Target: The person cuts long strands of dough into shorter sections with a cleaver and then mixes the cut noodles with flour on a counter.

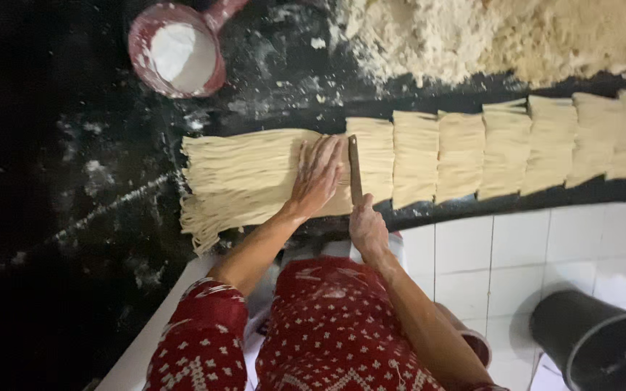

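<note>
A long sheet of pale raw noodle strands [244, 177] lies across the dark floured worktop [74, 217]. My left hand [318, 174] presses flat on the strands near their right end. My right hand [366, 226] grips the handle of a knife [355, 170], whose blade stands on the noodles just right of my left hand. To the right of the blade sits a row of several cut noodle bundles [461, 156], side by side along the counter edge.
A red scoop holding white flour [177, 51] sits at the back left. A heap of crumbly dough or loose noodles [487, 32] fills the back right. Below the counter is white tiled floor [487, 253] with a black bucket [595, 340].
</note>
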